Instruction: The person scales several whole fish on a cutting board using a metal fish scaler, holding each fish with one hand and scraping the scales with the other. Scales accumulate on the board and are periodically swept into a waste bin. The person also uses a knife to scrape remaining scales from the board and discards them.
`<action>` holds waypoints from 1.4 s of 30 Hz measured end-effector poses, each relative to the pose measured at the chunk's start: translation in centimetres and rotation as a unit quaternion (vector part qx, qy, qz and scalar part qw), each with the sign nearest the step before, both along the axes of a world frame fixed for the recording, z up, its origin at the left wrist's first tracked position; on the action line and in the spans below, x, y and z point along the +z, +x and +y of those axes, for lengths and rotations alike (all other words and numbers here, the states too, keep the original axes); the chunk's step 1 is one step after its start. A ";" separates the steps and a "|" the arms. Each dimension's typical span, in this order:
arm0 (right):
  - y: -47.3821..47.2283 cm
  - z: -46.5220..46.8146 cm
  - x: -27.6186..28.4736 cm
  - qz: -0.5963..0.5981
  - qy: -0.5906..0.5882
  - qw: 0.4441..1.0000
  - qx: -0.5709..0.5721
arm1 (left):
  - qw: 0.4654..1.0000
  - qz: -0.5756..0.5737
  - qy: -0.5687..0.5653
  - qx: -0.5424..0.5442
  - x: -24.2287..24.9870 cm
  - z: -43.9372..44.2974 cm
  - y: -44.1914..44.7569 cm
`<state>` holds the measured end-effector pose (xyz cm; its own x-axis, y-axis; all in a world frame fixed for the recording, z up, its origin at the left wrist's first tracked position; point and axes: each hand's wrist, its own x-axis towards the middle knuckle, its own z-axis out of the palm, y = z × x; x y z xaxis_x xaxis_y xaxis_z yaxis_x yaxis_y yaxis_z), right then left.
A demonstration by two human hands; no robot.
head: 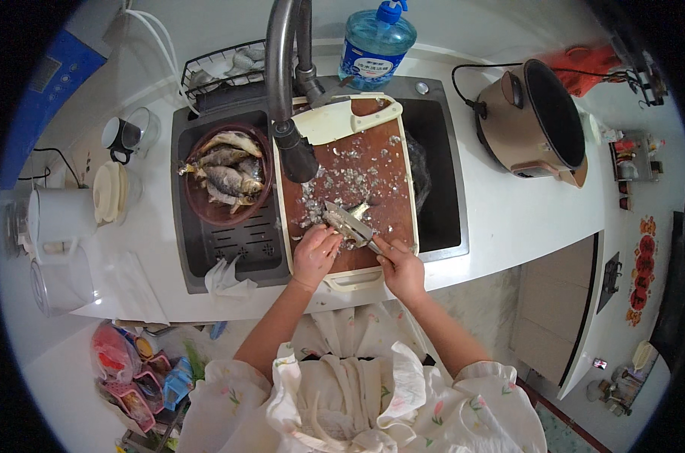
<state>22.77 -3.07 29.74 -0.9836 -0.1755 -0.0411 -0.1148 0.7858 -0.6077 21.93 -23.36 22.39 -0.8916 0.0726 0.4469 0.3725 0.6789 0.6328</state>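
Note:
My left hand (318, 257) presses a small fish (358, 212) onto a brown cutting board (370, 170) with a cream rim. The fish lies partly hidden under the hand and the blade; its tail points away from me. In my right hand (402, 270) is a knife (360, 227), its blade lying across the fish. Loose fish scales (351, 178) are strewn over the board. A pale cleaver (328, 122) with a cream handle rests at the board's far end. Left of the board, several whole fish (226, 170) lie in a reddish bowl (194, 206).
The board spans a dark double sink (441, 170). A dark faucet (285, 68) hangs over the board's far left part. A blue detergent bottle (373, 45) stands behind. A brown cooker pot (506, 124) sits on the right counter. A crumpled white tissue (223, 278) lies at the sink's front-left edge.

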 end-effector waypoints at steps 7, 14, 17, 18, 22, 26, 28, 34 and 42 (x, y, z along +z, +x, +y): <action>1.5 0.5 -1.8 0.068 0.016 0.995 -0.077 | 0.999 0.033 -0.004 0.019 0.0 0.3 -0.3; 3.6 -0.8 -1.9 0.052 0.025 0.998 -0.037 | 1.000 -0.009 0.016 0.009 0.8 0.4 -0.5; 3.5 -0.9 -1.9 0.059 0.019 0.994 -0.094 | 1.000 0.006 0.015 0.009 0.8 0.5 -0.7; 3.5 -0.9 -1.9 0.062 0.016 0.991 -0.117 | 1.000 0.000 0.016 0.009 0.8 0.4 -0.7; 3.7 -0.7 -2.0 0.070 0.028 0.996 -0.054 | 1.000 -0.005 0.025 0.016 0.7 0.4 -0.7; 4.3 -0.7 -2.2 0.053 0.011 0.995 -0.082 | 0.999 0.005 0.024 0.026 0.7 0.5 -0.7; 4.6 -0.9 -2.1 0.047 0.011 0.996 -0.075 | 0.999 0.002 0.022 0.031 0.6 0.5 -0.6; 3.0 -0.5 -1.3 0.056 0.021 0.997 -0.050 | 1.000 0.007 -0.002 0.013 0.4 0.4 -0.5; -1.2 -0.5 3.1 0.042 0.163 0.980 0.108 | 1.000 -0.010 -0.021 -0.015 0.4 0.1 0.0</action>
<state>21.54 -3.55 32.84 -0.9276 -0.3704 -0.0491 -0.3386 0.8887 -0.3091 21.93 -23.31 22.74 -0.8976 0.1176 0.4248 0.3804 0.6936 0.6118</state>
